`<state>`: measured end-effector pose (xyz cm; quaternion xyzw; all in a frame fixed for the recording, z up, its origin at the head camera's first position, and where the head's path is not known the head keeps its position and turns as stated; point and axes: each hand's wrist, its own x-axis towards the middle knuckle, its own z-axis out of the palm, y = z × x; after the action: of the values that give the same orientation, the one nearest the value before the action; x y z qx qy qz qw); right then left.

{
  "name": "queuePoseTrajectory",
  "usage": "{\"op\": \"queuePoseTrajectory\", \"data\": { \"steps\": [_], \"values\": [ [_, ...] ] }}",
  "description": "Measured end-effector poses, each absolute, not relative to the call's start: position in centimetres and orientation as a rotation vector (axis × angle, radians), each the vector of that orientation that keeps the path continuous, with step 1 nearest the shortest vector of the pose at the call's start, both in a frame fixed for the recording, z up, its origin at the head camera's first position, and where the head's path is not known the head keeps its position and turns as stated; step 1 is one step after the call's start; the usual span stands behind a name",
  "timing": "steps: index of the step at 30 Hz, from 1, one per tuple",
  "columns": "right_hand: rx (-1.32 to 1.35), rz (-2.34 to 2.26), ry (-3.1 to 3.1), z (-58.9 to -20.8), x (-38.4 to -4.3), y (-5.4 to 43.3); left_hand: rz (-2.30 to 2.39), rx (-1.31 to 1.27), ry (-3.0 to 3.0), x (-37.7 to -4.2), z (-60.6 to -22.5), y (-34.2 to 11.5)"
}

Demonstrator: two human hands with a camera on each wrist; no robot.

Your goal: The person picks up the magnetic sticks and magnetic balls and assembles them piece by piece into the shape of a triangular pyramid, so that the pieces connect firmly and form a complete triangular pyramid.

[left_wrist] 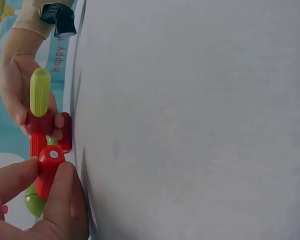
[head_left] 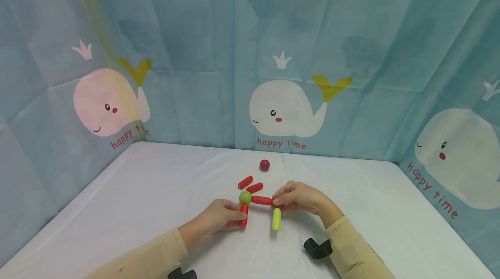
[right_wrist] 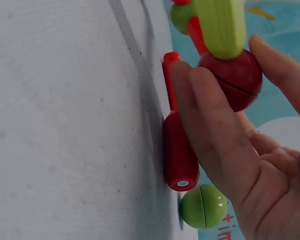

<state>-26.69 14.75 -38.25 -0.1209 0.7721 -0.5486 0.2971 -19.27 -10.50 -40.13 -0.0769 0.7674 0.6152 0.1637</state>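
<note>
My left hand (head_left: 222, 214) pinches a red rod (head_left: 244, 216) between thumb and fingers; its pale round end faces the left wrist view. At that rod's far end sits a green ball (head_left: 245, 197). A second red rod (head_left: 261, 200) runs from the green ball to a dark red ball (right_wrist: 235, 80), which my right hand (head_left: 302, 198) holds between thumb and fingers. From the dark red ball a yellow-green rod (head_left: 276, 219) sticks out toward me. In the head view the right fingers mostly hide the dark red ball.
Behind the joined pieces are two more red rods (head_left: 245, 182); whether the nearer one touches the green ball I cannot tell. Farther back on the white table (head_left: 175, 175) lies a red ball (head_left: 264, 165). Another green ball (right_wrist: 204, 206) is partly hidden behind my right hand in the head view.
</note>
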Motion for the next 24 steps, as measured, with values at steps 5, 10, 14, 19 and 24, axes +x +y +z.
{"op": "queuePoseTrajectory", "data": {
  "steps": [5, 10, 14, 19, 24],
  "values": [
    [-0.359, -1.367, 2.063, -38.0, -26.4, 14.7, 1.708, -0.214, 2.235, -19.4, -40.0, -10.7],
    [-0.334, -1.282, 2.111, -37.8, -25.8, 14.6, 1.616, -0.226, 2.29, -19.8, -39.8, -10.5],
    [-0.306, -1.233, 2.118, -38.0, -25.5, 14.6, 1.571, -0.207, 2.329, -20.3, -39.7, -10.3],
    [-0.294, -1.194, 2.155, -38.0, -25.1, 14.4, 1.557, -0.187, 2.356, -20.8, -39.6, -10.1],
    [-0.29, -1.142, 2.229, -37.9, -24.5, 14.2, 1.533, -0.168, 2.365, -21.2, -39.5, -9.7]
  ]
}}
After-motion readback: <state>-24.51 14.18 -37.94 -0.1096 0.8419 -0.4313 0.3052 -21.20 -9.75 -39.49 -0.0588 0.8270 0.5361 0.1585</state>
